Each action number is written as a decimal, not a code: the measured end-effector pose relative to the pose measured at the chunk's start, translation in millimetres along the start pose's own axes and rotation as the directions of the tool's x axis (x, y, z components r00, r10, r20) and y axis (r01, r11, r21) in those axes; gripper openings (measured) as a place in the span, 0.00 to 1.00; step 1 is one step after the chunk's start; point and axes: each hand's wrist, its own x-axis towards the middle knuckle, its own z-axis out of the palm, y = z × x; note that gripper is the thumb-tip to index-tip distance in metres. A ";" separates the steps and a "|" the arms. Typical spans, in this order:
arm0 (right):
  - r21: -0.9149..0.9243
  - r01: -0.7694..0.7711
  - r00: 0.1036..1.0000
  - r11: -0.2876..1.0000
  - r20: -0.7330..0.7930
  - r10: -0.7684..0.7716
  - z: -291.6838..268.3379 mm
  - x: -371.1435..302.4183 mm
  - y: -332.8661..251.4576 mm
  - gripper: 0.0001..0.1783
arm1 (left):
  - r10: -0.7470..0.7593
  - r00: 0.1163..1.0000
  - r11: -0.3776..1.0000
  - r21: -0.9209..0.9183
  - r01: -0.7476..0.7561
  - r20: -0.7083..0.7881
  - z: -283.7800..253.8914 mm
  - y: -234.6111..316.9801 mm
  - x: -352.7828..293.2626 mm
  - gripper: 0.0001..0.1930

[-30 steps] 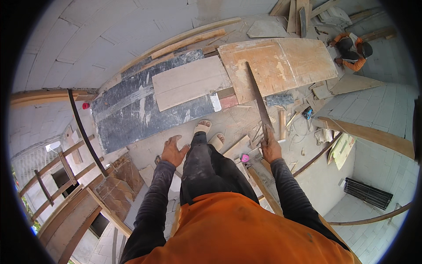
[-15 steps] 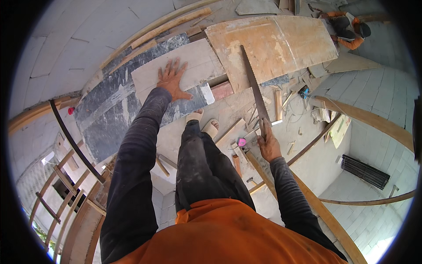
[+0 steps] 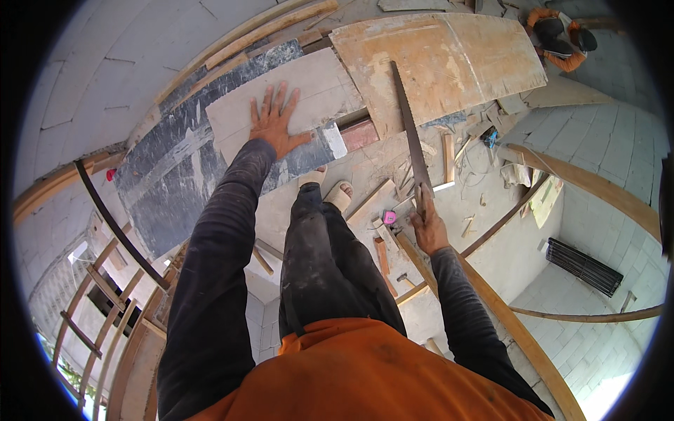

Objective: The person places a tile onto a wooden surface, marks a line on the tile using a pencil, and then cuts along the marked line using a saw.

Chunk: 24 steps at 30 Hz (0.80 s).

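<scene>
My left hand (image 3: 274,125) lies with its fingers spread on a pale board (image 3: 302,82). Under that board is a dark, white-smeared panel (image 3: 165,200). In my right hand (image 3: 427,226) is a hand saw (image 3: 411,130), gripped at its handle, the blade pointing away from me. The saw's far end overlaps a large, stained plywood sheet (image 3: 428,67) in the view. Whether the blade touches the sheet I cannot tell.
Timber offcuts (image 3: 372,201), a pink tape measure (image 3: 389,217) and a hammer (image 3: 405,278) lie on the floor. A blue tool (image 3: 490,137) lies at right. Another person (image 3: 562,38) crouches far right. Long beams (image 3: 523,337) cross the space.
The boards sit slightly differently in view as the head shifts. My left hand stays spread on the pale board, and the saw remains in my right hand, its angle nearly the same.
</scene>
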 end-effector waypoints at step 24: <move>0.322 0.075 0.975 0.944 -0.222 -0.001 -35.4 -16.2 -25.0 0.33 | 0.040 0.616 0.099 -0.617 0.781 0.787 42.1 47.0 -386.7 0.30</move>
